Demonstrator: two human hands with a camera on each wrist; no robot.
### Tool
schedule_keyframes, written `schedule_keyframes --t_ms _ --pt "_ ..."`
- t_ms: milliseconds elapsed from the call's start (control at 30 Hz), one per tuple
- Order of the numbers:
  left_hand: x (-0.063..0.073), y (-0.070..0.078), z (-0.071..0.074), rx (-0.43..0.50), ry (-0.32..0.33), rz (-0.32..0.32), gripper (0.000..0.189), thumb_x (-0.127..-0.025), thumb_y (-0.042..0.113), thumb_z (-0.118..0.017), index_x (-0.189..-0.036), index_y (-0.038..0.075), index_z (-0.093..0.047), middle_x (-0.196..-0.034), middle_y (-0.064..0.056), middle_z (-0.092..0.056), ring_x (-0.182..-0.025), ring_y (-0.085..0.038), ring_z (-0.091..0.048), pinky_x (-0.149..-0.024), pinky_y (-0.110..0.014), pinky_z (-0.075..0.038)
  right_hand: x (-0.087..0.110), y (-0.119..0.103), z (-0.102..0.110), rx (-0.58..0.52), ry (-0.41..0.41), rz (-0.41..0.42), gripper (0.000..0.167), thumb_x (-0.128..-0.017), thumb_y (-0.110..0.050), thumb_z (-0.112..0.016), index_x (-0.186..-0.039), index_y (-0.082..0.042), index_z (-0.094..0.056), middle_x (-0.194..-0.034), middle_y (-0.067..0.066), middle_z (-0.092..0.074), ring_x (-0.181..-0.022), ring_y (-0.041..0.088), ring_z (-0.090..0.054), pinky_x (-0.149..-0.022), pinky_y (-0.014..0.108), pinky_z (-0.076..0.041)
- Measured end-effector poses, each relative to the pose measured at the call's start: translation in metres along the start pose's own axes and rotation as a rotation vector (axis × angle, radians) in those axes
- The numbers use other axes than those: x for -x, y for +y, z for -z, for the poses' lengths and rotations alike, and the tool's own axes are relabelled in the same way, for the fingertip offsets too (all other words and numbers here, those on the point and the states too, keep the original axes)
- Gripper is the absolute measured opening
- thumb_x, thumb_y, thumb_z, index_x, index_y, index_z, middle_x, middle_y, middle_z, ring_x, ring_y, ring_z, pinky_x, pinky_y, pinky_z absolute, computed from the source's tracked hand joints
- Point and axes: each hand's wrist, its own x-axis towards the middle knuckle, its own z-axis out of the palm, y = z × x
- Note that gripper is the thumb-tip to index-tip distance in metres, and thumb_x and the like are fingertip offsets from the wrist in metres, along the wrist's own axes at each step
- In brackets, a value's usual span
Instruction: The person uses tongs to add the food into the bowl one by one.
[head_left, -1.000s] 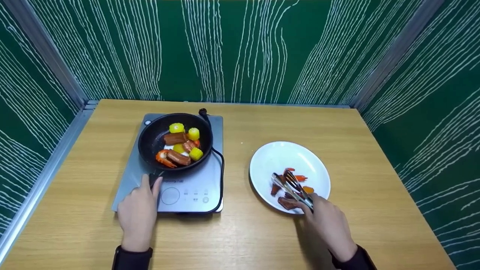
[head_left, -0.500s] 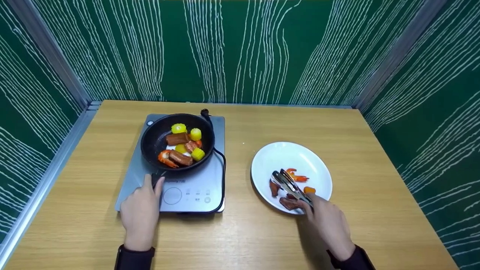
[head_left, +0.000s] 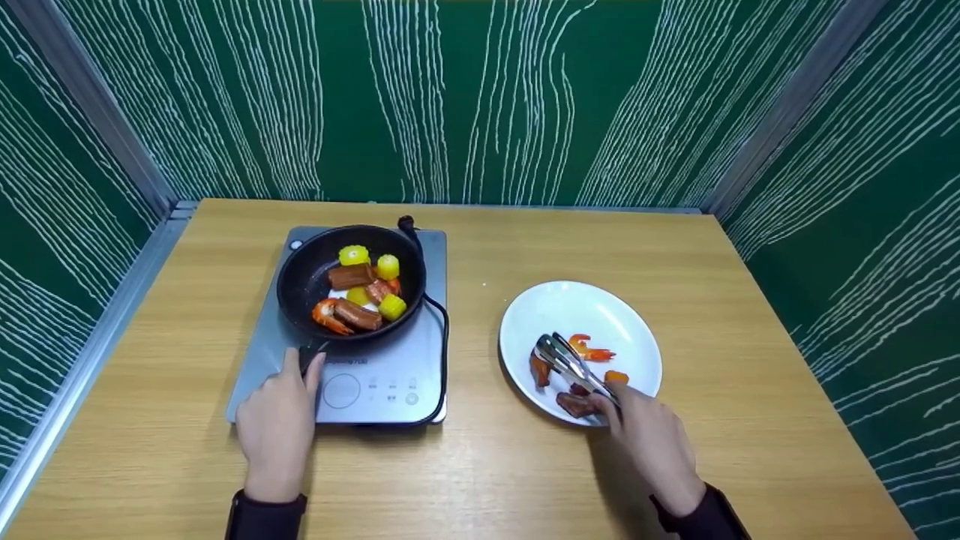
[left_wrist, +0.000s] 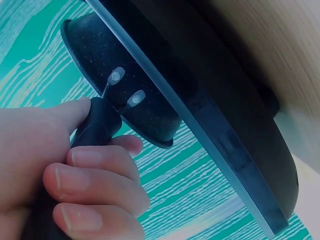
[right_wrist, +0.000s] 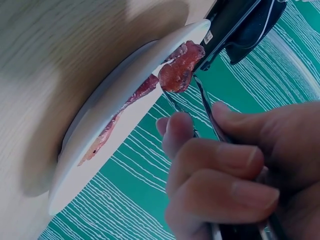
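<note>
In the head view my left hand grips the black handle of a frying pan; the left wrist view shows fingers curled round that handle. The pan sits on an induction cooker and holds corn pieces, brown sausage-like pieces and shrimp. My right hand holds metal tongs over a white plate. The tong tips are at a brown meat piece, seen reddish in the right wrist view; whether they pinch it firmly is unclear.
Also on the plate lie a shrimp, an orange piece and another brown piece. A black power cord runs along the cooker's right side. Green walls with white lines enclose the wooden table.
The tongs have shifted slightly left on the plate and their tips have come closer together at the brown piece, which has moved a little left. The left hand still grips the handle.
</note>
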Motion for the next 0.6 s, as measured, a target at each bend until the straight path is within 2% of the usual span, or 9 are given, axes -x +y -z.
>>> schedule_keyframes --t_ms 133,267,433,600 --pt "0.001 -0.001 -0.001 -0.004 0.038 -0.017 0.044 -0.102 0.040 -0.061 -0.116 -0.002 -0.064 -0.051 -0.015 -0.052 -0.038 -0.029 -0.048 -0.037 -0.037 -0.032 -0.003 -0.005 0.000 0.002 0.067 0.061 0.022 -0.099 -0.028 -0.068 -0.087 -0.011 -0.060 -0.067 0.003 -0.054 -0.060 0.022 -0.054 -0.052 0.040 -0.039" --pt "0.002 -0.001 -0.002 -0.010 0.072 -0.037 0.043 -0.102 0.038 -0.062 -0.114 -0.003 -0.064 -0.051 -0.018 -0.055 -0.038 -0.031 -0.050 -0.036 -0.039 -0.034 -0.010 -0.013 0.003 -0.006 0.135 0.141 0.022 -0.098 -0.028 -0.069 -0.085 -0.013 -0.060 -0.067 0.002 -0.058 -0.062 0.022 -0.058 -0.054 0.042 -0.043" --pt "0.001 -0.001 -0.001 -0.010 0.041 -0.023 0.045 -0.102 0.040 -0.061 -0.117 -0.003 -0.064 -0.053 -0.018 -0.055 -0.039 -0.030 -0.050 -0.037 -0.038 -0.034 -0.024 -0.025 0.011 -0.041 0.167 0.192 0.017 -0.099 -0.028 -0.068 -0.091 -0.014 -0.063 -0.068 -0.003 -0.060 -0.062 0.018 -0.059 -0.057 0.041 -0.046" --pt "0.000 0.000 0.000 -0.004 0.007 -0.014 0.045 -0.103 0.041 -0.060 -0.118 -0.002 -0.063 -0.053 -0.016 -0.054 -0.039 -0.029 -0.049 -0.038 -0.037 -0.032 -0.045 -0.044 0.019 -0.066 0.199 0.249 0.020 -0.101 -0.032 -0.065 -0.092 -0.014 -0.063 -0.061 -0.007 -0.050 -0.055 0.014 -0.050 -0.055 0.037 -0.042"
